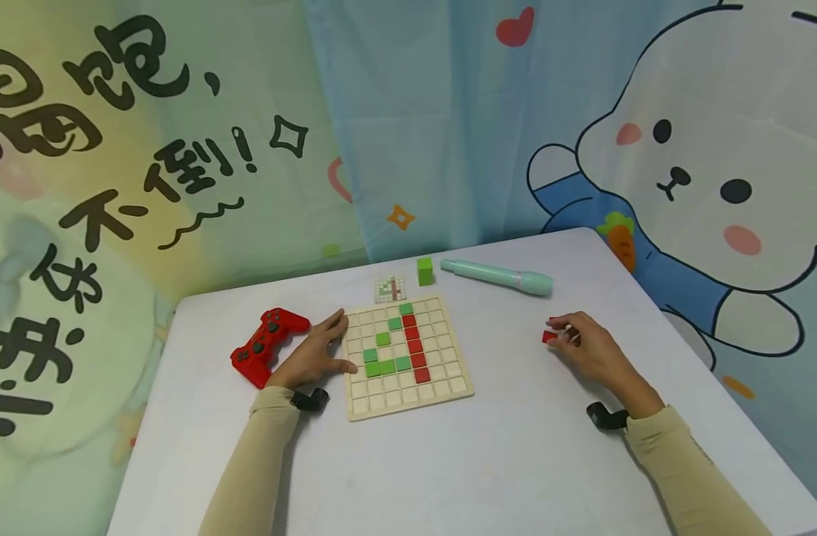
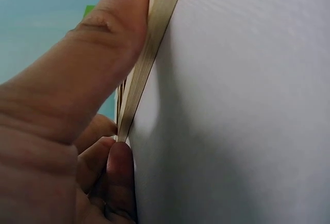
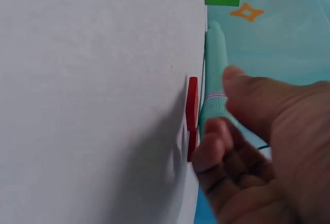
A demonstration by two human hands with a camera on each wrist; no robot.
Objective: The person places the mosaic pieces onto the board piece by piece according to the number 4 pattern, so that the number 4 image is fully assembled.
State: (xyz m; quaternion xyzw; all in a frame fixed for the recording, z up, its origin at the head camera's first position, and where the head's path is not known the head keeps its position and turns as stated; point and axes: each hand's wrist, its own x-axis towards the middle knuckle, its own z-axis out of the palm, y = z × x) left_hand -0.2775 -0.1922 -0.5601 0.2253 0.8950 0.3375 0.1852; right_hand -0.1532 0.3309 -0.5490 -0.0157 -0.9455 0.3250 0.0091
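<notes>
A pale wooden grid board (image 1: 380,403) lies left of the table's middle. On it sit several green tiles (image 1: 373,369) and a column of red tiles (image 1: 415,347). My left hand (image 1: 312,357) rests along the board's left side, thumb over the edge and fingers spread toward the far corner. In the left wrist view, the thumb (image 2: 103,44) presses against the board's wooden edge (image 2: 144,62). My right hand (image 1: 585,350) is over the table's right part, beside two loose red tiles (image 3: 192,103). Its thumb and fingertips are apart, with no tile clearly between them.
A small pattern card (image 1: 390,289) lies behind the board, beside a green block (image 1: 425,272). Farther right is a mint-green tube with a wider end (image 1: 495,275). A red game controller (image 1: 264,346) lies left of my left hand. A printed curtain (image 1: 408,134) hangs behind the table.
</notes>
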